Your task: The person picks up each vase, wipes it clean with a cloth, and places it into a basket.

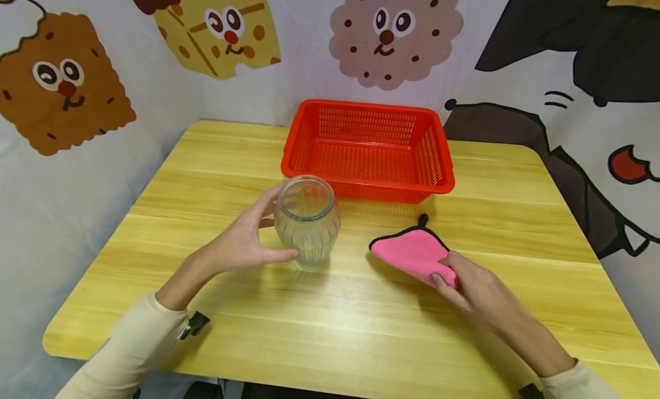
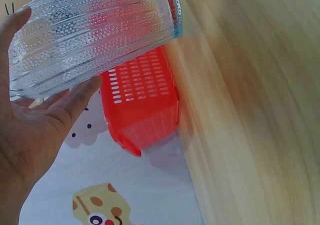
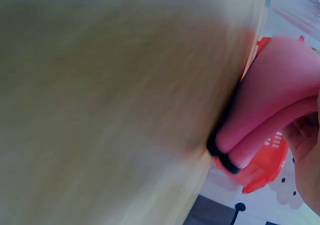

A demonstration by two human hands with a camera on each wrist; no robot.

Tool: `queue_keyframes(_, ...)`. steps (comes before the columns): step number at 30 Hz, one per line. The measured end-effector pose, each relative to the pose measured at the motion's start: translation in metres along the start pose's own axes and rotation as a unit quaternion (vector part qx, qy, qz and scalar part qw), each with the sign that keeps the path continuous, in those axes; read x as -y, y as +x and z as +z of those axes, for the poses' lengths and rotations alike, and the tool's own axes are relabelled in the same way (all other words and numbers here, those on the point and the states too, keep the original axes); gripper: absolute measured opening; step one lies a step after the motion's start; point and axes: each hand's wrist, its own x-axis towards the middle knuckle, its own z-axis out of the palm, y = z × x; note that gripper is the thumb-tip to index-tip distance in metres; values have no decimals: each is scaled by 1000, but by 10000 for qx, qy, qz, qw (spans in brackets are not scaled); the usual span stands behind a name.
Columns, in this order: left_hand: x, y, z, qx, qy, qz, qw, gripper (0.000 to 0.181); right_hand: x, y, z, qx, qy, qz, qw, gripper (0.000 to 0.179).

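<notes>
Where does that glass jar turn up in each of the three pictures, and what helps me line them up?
Head: the glass jar is upright, just left of centre, by the left hand.
Left wrist: sideways across the top left.
Right wrist: only partly seen, in the top right corner.
Shared landmark: the red basket shows in all three.

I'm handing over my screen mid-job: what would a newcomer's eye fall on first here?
Probably the red basket at the back of the table. Next, the pink black-edged cloth pinched in the right hand, then the clear glass jar upright in front of the basket, with the left hand around its side.
</notes>
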Motion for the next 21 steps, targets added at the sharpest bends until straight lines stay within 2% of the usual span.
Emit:
queue_keyframes(3, -1, 0, 0, -18, -76, -33, 10000, 116, 7, 8, -2, -45, 378, 561, 9977, 22)
queue_keyframes(6, -2, -1, 0, -16, -167, -43, 9998, 118, 12, 14, -4, -164, 806, 1057, 9910, 17)
queue_keyframes(9, -3, -1, 0, -18, -217, -88, 9997, 119, 14, 18, -4, -415, 1228, 1408, 9815, 17)
queue_keyframes(11, -3, 0, 0, -34, -218, -108, 9997, 119, 14, 20, -3, -573, 1472, 1504, 9759, 15)
queue_keyframes(14, -3, 0, 0, -43, -235, -138, 9996, 117, 13, 22, -1, -684, 1708, 1249, 9750, 22)
queue_keyframes(16, -2, 1, 0, -25, -268, -122, 9996, 116, 12, 22, 3, -617, 1819, 869, 9775, 30)
queue_keyframes(18, -2, 2, 0, 0, -317, -103, 9994, 115, 12, 21, 6, -417, 1933, 538, 9788, 34)
queue_keyframes(21, -3, 2, 0, 8, -338, -125, 9994, 116, 12, 18, 11, 111, 2173, 329, 9755, 33)
